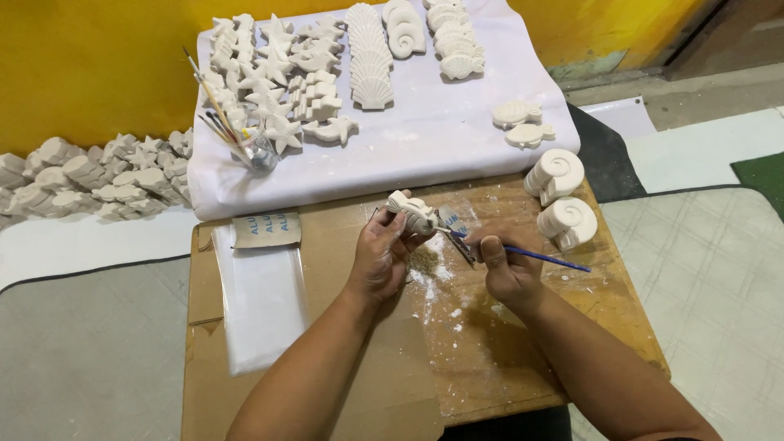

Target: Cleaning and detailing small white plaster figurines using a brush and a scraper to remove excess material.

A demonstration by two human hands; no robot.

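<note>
- Left hand point(382, 255) grips a small white plaster figure point(412, 212), raised above the middle of the bench point(523, 367).
- Right hand point(508, 265) pinches a blue-handled brush point(531, 256); brush tip touches the figure's right side.
- White dust point(437, 282) scattered on the bench below both hands.
- Two spiral shell casts point(561, 198) stand near the bench's right edge, one behind the other.
- White cloth point(425, 139) covers the far edge; rows of starfish, scallop and fish casts lie on it.
- Jar of brushes point(260, 153) at the cloth's left side.
- Clear plastic sheet point(261, 298) lies by the bench's left edge.
</note>
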